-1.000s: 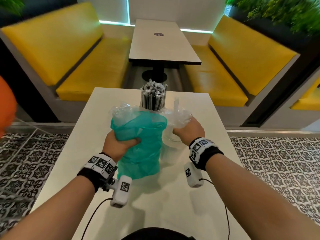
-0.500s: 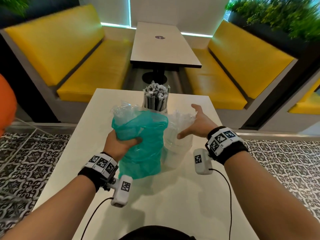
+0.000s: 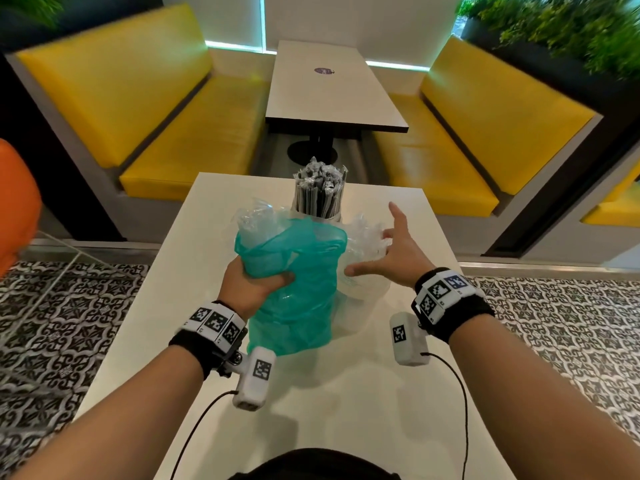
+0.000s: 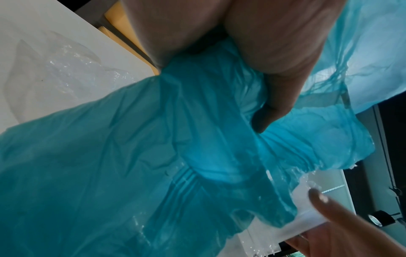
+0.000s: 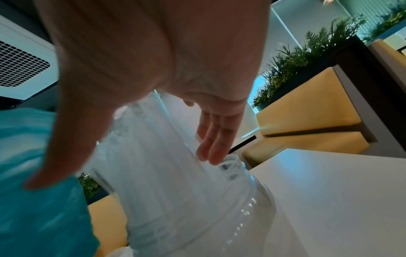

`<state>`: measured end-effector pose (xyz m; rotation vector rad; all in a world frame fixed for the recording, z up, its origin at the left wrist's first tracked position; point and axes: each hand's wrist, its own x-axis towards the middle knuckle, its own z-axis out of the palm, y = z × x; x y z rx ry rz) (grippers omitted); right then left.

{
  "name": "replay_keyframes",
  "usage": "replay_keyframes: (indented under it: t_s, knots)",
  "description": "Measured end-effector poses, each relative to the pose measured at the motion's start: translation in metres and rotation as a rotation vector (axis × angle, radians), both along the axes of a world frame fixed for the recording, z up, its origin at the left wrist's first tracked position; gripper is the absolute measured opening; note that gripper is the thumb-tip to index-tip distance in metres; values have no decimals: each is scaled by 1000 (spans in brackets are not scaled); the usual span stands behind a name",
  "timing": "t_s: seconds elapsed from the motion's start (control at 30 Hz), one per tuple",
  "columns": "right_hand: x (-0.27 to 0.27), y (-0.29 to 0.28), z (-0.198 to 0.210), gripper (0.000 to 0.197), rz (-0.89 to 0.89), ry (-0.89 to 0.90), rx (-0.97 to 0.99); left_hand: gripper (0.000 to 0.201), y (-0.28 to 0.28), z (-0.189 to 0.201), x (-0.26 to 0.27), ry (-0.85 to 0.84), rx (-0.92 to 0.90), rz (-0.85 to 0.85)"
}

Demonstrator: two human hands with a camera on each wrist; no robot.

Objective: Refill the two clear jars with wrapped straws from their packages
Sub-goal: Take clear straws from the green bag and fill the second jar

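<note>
White table [image 3: 363, 393] between yellow benches [image 3: 145, 109]; left hand [image 3: 254, 284] clutches teal bag [image 3: 298, 289], right hand [image 3: 391, 254] splayed.

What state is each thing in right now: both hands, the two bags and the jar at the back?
left hand: grips the teal bag's gathered neck.
right hand: open, fingers spread by the clear bag.
teal bag: upright on the table, bunched.
clear bag: upright, crumpled top.
back jar: packed with wrapped straws.

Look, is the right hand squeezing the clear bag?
No, the right hand is spread open with straight fingers beside the clear bag; only the left hand grips the teal bag.
</note>
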<state>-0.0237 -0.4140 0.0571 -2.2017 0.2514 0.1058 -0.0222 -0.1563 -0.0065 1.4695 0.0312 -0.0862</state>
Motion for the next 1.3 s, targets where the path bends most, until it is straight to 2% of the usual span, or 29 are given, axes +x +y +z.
replay_keyframes:
  t_s: [0.07, 0.17, 0.23, 0.3, 0.33, 0.4, 0.5, 0.57, 0.63, 0.73, 0.8, 0.83, 0.9, 0.93, 0.97, 1.07, 1.1, 1.2, 1.3]
  knots:
    - [-4, 1, -1, 125, 11, -8, 41, 45, 1, -1, -1, 1, 13, 0]
    - [-9, 3, -2, 105, -23, -24, -50, 42, 3, -4, -1, 7, 30, 9]
    - [-11, 10, 6, 83, -82, -229, -84, 43, 4, -6, -2, 18, 23, 10]
    - [-12, 26, 25, 47, -99, -549, -16, 45, 5, -6, -2, 19, 14, -4]
    - [-11, 36, 37, 31, -44, -634, 31, 46, 5, -7, -3, 15, 17, -12]
    - [-9, 59, 52, 16, 171, -580, 46, 48, 3, -6, -5, 0, 21, -27]
    - [-2, 80, 43, 19, 406, -204, -191, 50, 1, -2, -6, -38, 22, -59]
    - [-2, 84, 25, 39, 452, -43, -261, 58, 2, 4, -7, -72, 20, -77]
    - [-6, 88, 12, 60, 474, 5, -152, 65, 3, 10, -9, -90, 66, -108]
    - [-8, 99, 2, 74, 462, 30, 55, 67, 9, -1, -10, -55, 181, -153]
    - [-9, 109, 0, 85, 430, 36, 104, 80, 11, -9, -11, 30, 262, -143]
    - [-8, 112, -1, 88, 406, 20, 111, 79, 10, -11, -12, 33, 285, -167]
    - [-5, 116, -3, 80, 357, -8, 160, 61, 5, -1, -14, -45, 232, -239]
    - [-4, 117, -3, 74, 329, -8, 202, 57, 2, 4, -12, -105, 219, -218]
    - [-3, 117, -3, 70, 295, -12, 243, 64, 2, 6, -10, -136, 179, -187]
    - [0, 120, 1, 58, 186, -46, 359, 109, 2, 13, -7, -160, 118, -171]
    - [0, 121, 4, 50, 163, -53, 411, 112, 2, 15, -7, -162, 123, -171]
    - [2, 117, 18, 32, 160, -52, 562, 84, 4, 13, -5, -211, 200, -176]
    - [4, 116, 26, 43, 206, -39, 608, 75, 6, 8, -6, -210, 165, -149]
